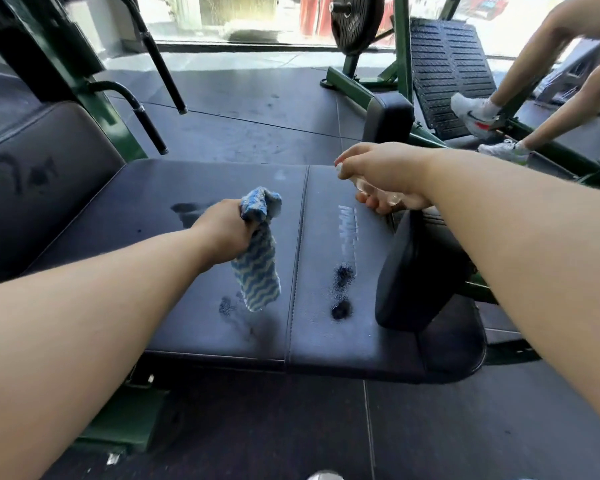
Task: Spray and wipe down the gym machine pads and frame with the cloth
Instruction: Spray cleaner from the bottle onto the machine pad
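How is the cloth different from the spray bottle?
The cloth is blue with pale wavy stripes; the spray bottle is clear. The cloth hangs limp from the left hand; the spray bottle lies sideways in the right hand, mostly hidden. Both are held up, just off the black pad.

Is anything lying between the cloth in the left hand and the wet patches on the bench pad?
Nothing visible. The cloth hangs from the left hand above the bench pad, and the wet patches lie bare beneath and beside it. The right hand holds the spray bottle to the right.
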A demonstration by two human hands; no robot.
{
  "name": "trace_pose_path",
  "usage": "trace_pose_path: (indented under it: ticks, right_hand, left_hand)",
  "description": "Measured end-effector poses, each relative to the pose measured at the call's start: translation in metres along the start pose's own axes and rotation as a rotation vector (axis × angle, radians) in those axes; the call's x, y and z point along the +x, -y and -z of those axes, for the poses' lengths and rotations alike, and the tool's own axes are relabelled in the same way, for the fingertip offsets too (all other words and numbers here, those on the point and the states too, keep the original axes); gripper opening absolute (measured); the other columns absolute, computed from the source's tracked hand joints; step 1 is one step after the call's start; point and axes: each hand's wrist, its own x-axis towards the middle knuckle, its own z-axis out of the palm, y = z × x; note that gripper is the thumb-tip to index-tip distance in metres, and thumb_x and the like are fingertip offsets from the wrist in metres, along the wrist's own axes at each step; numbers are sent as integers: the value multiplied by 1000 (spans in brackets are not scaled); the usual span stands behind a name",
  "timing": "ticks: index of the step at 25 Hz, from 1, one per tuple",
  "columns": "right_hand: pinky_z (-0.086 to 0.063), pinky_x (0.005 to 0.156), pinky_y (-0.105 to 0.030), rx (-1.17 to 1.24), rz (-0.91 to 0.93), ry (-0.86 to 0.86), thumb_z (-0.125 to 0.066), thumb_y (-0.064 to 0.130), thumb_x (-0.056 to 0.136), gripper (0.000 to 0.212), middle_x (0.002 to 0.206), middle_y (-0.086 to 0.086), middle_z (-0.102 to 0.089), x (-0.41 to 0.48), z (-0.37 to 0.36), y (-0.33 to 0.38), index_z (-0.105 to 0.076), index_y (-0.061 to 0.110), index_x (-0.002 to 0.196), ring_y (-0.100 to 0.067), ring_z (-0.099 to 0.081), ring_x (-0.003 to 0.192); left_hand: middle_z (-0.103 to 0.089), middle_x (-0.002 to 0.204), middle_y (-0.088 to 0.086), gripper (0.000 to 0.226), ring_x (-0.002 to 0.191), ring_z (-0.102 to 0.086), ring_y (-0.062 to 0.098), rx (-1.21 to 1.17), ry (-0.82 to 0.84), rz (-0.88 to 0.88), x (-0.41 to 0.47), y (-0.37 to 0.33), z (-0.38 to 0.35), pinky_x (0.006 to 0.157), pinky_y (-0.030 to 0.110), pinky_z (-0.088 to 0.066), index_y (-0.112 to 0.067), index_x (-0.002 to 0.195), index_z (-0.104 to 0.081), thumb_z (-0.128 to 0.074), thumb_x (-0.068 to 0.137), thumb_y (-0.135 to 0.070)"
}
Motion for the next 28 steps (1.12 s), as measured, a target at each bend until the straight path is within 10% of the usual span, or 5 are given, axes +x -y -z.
trace_pose_path:
  ticks: [28]
  right_hand:
    - [-40,46,-24,-303,315,-336,-44,29,95,19,75,3,-51,118,80,-17,-56,28,111,-18,-52,52]
  left_hand:
    - [-56,86,4,14,80,-48,28,46,-37,-71,105,-51,-17,65,29,-32,-14,92,-54,-43,97,-20]
